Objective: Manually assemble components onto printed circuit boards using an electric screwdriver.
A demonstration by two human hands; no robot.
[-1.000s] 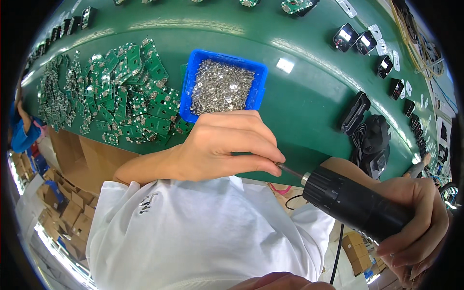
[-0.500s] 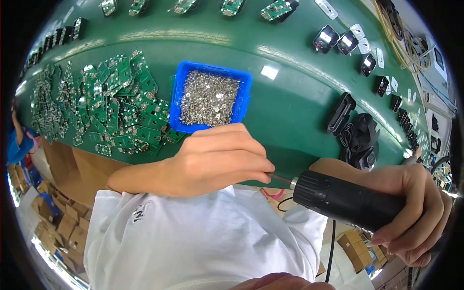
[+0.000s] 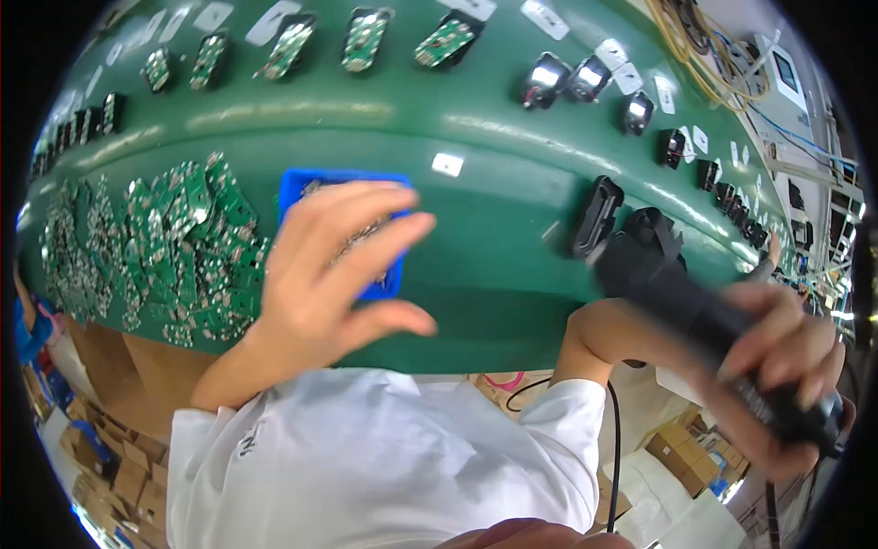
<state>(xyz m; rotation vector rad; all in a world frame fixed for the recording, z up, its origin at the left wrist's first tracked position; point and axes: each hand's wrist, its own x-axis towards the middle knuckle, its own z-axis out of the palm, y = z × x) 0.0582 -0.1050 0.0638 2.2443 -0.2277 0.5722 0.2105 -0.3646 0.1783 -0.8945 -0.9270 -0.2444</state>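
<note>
My left hand (image 3: 311, 270) hovers over the near side of a blue bin (image 3: 395, 276), its fingers spread and nothing visible between them. Small silvery screws (image 3: 364, 234) show in the bin past my fingers; the hand covers the rest. My right hand (image 3: 782, 352) is wrapped round a black electric screwdriver (image 3: 681, 306), blurred by motion. Its front end points up and left, close to a black plastic housing (image 3: 599, 216) and a bundle of black straps and cable; the bit is too smeared to make out.
Left of the bin lies a heap of green circuit boards (image 3: 187, 247). Housings with boards (image 3: 368, 41) line the far side of the green table (image 3: 494, 238). Open black housings (image 3: 546, 80) and pale plates (image 3: 544, 18) run down the right. Another person's arm (image 3: 764, 265) shows at the right edge.
My left hand has left the screwdriver's tip, moved left and spread its fingers over the bin. The screwdriver has swung up and away towards the black housing. The whole view has shifted.
</note>
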